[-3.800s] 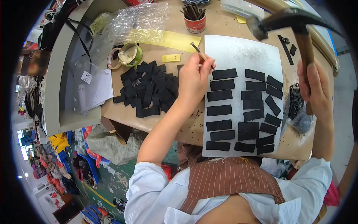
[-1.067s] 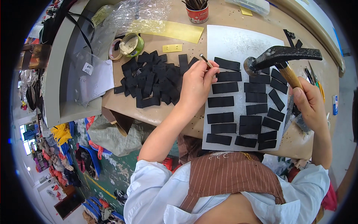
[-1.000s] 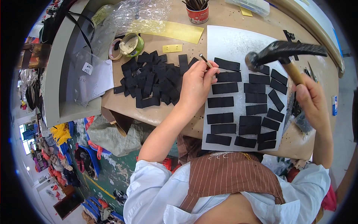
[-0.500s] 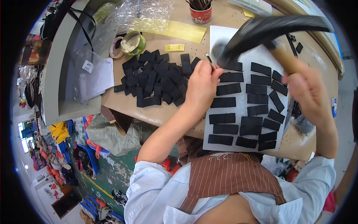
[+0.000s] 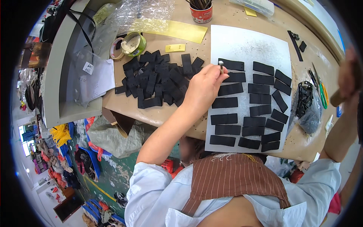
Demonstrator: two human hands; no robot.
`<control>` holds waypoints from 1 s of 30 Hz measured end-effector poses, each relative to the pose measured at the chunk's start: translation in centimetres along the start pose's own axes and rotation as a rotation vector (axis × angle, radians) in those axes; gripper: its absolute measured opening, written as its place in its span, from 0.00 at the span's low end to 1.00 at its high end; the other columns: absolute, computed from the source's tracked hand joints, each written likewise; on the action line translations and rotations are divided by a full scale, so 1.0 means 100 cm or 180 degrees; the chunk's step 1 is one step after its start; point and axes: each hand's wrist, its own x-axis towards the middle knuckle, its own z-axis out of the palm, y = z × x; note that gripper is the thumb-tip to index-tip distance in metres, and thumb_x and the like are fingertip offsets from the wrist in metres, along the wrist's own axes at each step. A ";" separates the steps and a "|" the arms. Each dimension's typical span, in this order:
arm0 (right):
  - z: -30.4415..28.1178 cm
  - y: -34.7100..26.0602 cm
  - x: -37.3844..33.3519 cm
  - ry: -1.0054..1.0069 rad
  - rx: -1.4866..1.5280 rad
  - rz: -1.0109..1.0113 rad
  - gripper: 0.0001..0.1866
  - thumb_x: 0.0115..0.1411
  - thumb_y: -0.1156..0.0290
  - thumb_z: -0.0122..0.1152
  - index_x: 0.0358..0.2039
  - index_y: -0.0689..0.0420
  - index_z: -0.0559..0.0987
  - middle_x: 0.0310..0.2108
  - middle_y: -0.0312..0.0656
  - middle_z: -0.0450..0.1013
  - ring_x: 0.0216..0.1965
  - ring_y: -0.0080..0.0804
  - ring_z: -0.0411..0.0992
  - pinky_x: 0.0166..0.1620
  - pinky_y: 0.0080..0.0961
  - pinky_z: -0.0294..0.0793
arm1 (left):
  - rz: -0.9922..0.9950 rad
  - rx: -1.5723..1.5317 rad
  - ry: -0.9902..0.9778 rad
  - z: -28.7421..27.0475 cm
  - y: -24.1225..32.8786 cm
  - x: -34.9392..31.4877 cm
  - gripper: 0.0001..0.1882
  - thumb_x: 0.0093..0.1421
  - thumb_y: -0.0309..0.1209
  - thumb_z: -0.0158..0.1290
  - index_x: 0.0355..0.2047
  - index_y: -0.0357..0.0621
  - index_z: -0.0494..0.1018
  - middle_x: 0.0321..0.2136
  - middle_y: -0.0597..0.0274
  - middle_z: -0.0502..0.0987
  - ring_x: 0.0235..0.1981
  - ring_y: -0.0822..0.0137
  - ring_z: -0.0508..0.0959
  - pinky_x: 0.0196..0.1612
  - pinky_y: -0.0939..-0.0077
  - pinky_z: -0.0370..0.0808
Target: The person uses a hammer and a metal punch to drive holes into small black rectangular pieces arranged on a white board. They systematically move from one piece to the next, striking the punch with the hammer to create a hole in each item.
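My left hand (image 5: 204,85) is closed around a small metal punch (image 5: 221,65), whose shiny round top shows above my fingers. It is held over the upper left of a white board (image 5: 247,39), beside the topmost black strip (image 5: 236,65) in the left row. Several more black strips lie on the board in rough rows, some with small holes. At the far right, my right hand (image 5: 348,73) is raised and blurred, closed on a hammer, of which the wooden handle end (image 5: 337,99) shows. The hammer's head is not clearly visible.
Left of the board lies a heap of black strips (image 5: 155,79). Behind it stand a green tin (image 5: 140,44), a tape roll (image 5: 114,48) and a red can of rods (image 5: 201,16). Right of the board are a plastic bag (image 5: 311,119) and green-handled scissors (image 5: 323,96).
My right hand has swung the hammer from above the board, near the punch, out to the far right. My left hand keeps the punch in nearly the same place, now standing more upright.
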 end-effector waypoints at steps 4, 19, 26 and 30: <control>0.051 0.050 -0.007 -0.1384 -0.2023 -0.1029 0.14 0.67 0.61 0.42 0.39 0.60 0.68 0.16 0.29 0.62 0.17 0.11 0.59 0.17 0.10 0.52 | -0.0060 0.0306 0.0177 0.006 -0.002 -0.008 0.07 0.59 0.27 0.53 0.31 0.35 0.68 0.27 0.53 0.74 0.27 0.58 0.77 0.28 0.72 0.74; -0.010 0.077 -0.068 -0.0078 -0.0257 0.0707 0.17 0.67 0.57 0.44 0.35 0.59 0.71 0.16 0.23 0.55 0.17 0.08 0.50 0.20 0.09 0.47 | -0.0763 -0.0828 -0.0091 0.042 0.015 0.021 0.06 0.61 0.25 0.51 0.34 0.34 0.73 0.32 0.59 0.78 0.31 0.73 0.78 0.35 0.79 0.79; -0.025 0.083 -0.063 -0.0048 -0.0247 0.0622 0.17 0.68 0.57 0.42 0.36 0.59 0.71 0.14 0.24 0.55 0.15 0.07 0.50 0.18 0.07 0.47 | -0.1055 -0.1241 0.0056 0.044 0.019 0.022 0.06 0.61 0.25 0.51 0.33 0.33 0.73 0.31 0.60 0.77 0.30 0.73 0.78 0.32 0.79 0.78; -0.026 0.072 -0.053 0.0212 -0.0207 0.0393 0.19 0.69 0.56 0.38 0.37 0.60 0.71 0.13 0.23 0.55 0.13 0.07 0.48 0.17 0.08 0.44 | -0.1009 -0.1140 0.0052 0.043 0.018 0.020 0.06 0.61 0.25 0.51 0.35 0.34 0.74 0.31 0.61 0.77 0.34 0.73 0.79 0.35 0.79 0.80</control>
